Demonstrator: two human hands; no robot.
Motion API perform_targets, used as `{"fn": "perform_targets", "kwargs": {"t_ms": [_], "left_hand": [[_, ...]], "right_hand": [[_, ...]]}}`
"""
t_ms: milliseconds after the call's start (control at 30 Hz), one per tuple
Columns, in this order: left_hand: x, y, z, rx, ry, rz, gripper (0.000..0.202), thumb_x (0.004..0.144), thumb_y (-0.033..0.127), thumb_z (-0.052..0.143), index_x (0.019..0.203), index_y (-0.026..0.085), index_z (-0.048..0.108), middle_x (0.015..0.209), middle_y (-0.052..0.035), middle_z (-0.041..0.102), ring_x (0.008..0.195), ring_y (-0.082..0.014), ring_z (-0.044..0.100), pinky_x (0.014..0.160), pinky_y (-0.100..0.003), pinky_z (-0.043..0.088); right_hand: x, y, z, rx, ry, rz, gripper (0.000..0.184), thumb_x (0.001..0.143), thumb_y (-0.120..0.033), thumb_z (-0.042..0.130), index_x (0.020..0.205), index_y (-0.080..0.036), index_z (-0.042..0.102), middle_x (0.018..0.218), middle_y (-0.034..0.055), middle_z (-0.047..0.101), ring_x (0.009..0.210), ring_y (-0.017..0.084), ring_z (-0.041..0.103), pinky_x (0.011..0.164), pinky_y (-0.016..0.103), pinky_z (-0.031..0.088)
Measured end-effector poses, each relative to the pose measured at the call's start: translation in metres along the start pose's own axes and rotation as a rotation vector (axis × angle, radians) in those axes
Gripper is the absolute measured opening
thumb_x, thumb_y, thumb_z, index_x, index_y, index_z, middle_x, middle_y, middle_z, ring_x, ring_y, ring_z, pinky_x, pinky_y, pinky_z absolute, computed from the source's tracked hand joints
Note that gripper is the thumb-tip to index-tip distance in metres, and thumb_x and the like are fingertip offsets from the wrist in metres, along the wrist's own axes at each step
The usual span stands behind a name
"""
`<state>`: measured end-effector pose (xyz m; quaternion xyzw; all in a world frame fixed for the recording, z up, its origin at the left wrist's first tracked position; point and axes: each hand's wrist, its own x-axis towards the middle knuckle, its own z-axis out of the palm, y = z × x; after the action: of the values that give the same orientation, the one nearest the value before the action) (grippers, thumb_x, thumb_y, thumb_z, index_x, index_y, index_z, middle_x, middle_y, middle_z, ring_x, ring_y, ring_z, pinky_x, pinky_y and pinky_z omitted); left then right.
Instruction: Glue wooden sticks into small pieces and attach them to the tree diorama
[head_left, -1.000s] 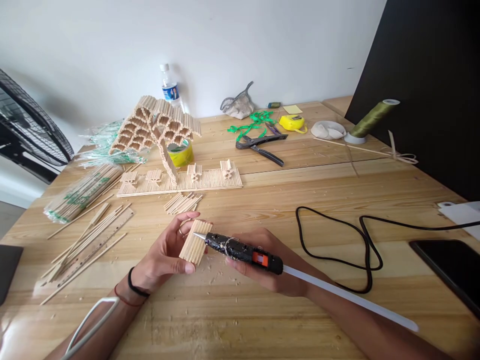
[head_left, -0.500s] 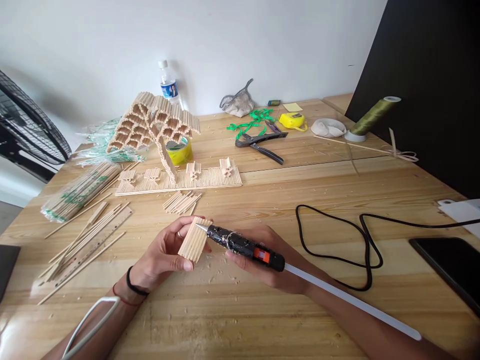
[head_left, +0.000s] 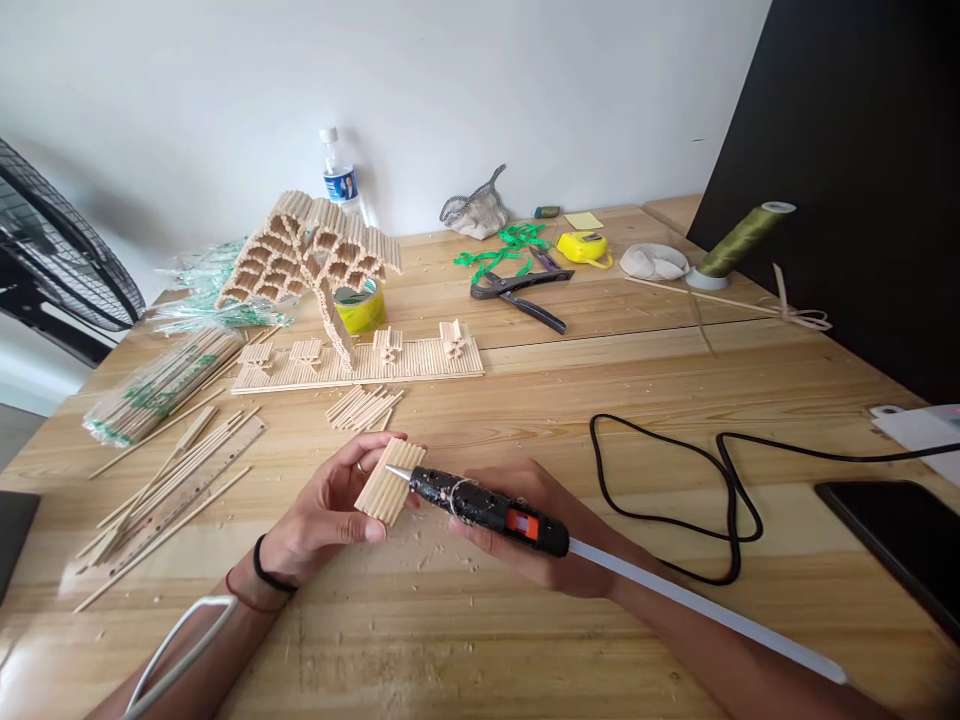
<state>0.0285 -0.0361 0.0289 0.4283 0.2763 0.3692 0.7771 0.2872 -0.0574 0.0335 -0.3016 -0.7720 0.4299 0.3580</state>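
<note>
In front of the tree model (head_left: 309, 262), on the near side of it, the left hand (head_left: 330, 500) holds a small panel of light sticks (head_left: 384, 495). Its fingers are bent around the edges of this panel, with the thumb at the near edge. The right hand (head_left: 540, 485) is also in front of the tree model, and to its right. Its fingers are wrapped around a black glue gun (head_left: 480, 503), although the gun hides some of them. The metal nozzle (head_left: 397, 471) points over the face of the panel; whether it touches, I cannot tell. A white glue stick (head_left: 705, 610) comes out from the back of the gun. On the table (head_left: 420, 630), a pile of short sticks (head_left: 365, 407) lies just in front of the tree model. To the left of the tree model lies a plastic pack of sticks (head_left: 165, 385). A yellow tape roll (head_left: 361, 312) stands just behind the tree model.
</note>
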Motion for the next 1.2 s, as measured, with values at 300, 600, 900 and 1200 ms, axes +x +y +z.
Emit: {"fn": "perform_targets", "kwargs": {"t_ms": [300,600,900,1200], "left_hand": [[-0.001,-0.001,-0.001,0.008,0.016,-0.004,0.071,0.065,0.014,0.094,0.130,0.028,0.072,0.121,-0.0074,0.076,0.090,-0.0201,0.074,0.077,-0.026,0.053],[0.000,-0.002,0.000,0.018,0.017,0.024,0.068,0.066,0.022,0.096,0.129,0.027,0.073,0.130,-0.0091,0.074,0.089,-0.0194,0.072,0.078,-0.028,0.053],[0.000,-0.004,-0.002,0.095,0.030,0.024,0.066,0.069,0.034,0.095,0.131,0.024,0.073,0.117,-0.0090,0.076,0.081,-0.0151,0.065,0.078,-0.026,0.050],[0.000,-0.004,-0.002,0.117,0.049,0.047,0.065,0.071,0.033,0.095,0.131,0.025,0.073,0.122,-0.0072,0.075,0.082,-0.0135,0.065,0.075,-0.024,0.049]], "right_hand": [[0.001,0.002,0.001,0.007,0.047,0.107,0.021,0.097,-0.025,0.058,0.077,-0.021,0.053,0.067,-0.0055,0.047,0.060,0.012,0.044,0.060,0.026,0.036],[0.000,-0.002,0.002,0.093,-0.020,0.107,0.023,0.095,-0.025,0.060,0.074,-0.022,0.051,0.066,-0.0061,0.045,0.059,0.012,0.042,0.058,0.026,0.035],[-0.002,-0.001,0.003,0.070,-0.095,0.088,0.011,0.093,-0.023,0.058,0.083,-0.020,0.061,0.067,-0.0049,0.051,0.059,0.012,0.046,0.057,0.026,0.037],[-0.003,0.007,0.005,0.016,-0.062,0.040,0.011,0.092,-0.021,0.058,0.081,-0.022,0.056,0.068,-0.0041,0.057,0.059,0.012,0.049,0.057,0.024,0.039]]}}
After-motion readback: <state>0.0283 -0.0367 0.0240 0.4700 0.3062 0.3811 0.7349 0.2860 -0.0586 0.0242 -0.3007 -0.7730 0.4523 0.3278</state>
